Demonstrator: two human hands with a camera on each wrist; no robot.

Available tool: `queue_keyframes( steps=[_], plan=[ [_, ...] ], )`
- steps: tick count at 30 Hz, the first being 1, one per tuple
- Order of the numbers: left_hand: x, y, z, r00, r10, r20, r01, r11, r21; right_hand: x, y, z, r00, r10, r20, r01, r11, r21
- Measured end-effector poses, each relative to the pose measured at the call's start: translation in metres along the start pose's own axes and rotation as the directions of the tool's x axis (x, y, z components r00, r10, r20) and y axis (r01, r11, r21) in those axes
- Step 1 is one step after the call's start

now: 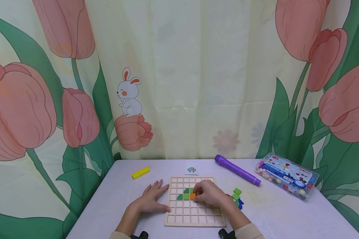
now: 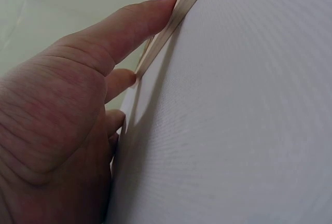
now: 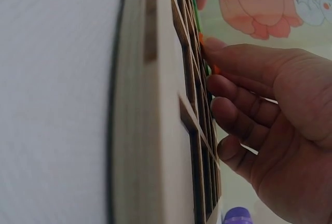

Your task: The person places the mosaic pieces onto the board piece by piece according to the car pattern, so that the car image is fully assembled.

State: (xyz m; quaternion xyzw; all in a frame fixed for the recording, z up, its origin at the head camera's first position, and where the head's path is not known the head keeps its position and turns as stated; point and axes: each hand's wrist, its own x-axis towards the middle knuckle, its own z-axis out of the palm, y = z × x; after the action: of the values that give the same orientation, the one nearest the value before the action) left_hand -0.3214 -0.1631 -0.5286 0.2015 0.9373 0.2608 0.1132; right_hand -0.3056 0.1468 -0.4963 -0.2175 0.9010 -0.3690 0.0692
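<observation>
A wooden grid board (image 1: 194, 215) lies on the white table near its front edge. Green pieces (image 1: 183, 195) and an orange piece (image 1: 192, 196) sit in its cells. My right hand (image 1: 207, 194) rests on the board with curled fingers (image 3: 228, 53) pinching the orange piece (image 3: 215, 69) in its cell. My left hand (image 1: 152, 199) lies flat on the table beside the board's left edge. Its thumb (image 2: 135, 22) presses along the board's rim (image 2: 176, 14). The cells under the right hand are hidden.
Loose green, red and blue pieces (image 1: 237, 196) lie right of the board. Behind it lie a small pattern card (image 1: 191, 169), a yellow block (image 1: 141, 173), and a purple pen-like cylinder (image 1: 236, 169). A clear box of beads (image 1: 287, 176) sits far right. A tulip-printed curtain hangs behind.
</observation>
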Motion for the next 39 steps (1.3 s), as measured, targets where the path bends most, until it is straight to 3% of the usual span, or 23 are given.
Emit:
queue_keyframes(
  steps=[12, 23, 39],
  plan=[
    [-0.002, -0.001, 0.0, 1.0, 0.024, -0.012, -0.024, 1.0, 0.004, -0.002, 0.0, -0.002, 1.0, -0.01, -0.012, 0.01, 1.0, -0.006],
    [-0.002, 0.001, -0.001, 1.0, 0.002, -0.001, -0.002, 1.0, -0.002, -0.009, -0.001, -0.03, 0.995, -0.014, -0.098, 0.011, 0.999, -0.032],
    [-0.002, 0.0, 0.0, 1.0, 0.015, -0.007, -0.015, 1.0, -0.009, -0.023, 0.015, -0.061, 0.979, 0.094, -0.181, -0.095, 0.995, 0.002]
  ],
)
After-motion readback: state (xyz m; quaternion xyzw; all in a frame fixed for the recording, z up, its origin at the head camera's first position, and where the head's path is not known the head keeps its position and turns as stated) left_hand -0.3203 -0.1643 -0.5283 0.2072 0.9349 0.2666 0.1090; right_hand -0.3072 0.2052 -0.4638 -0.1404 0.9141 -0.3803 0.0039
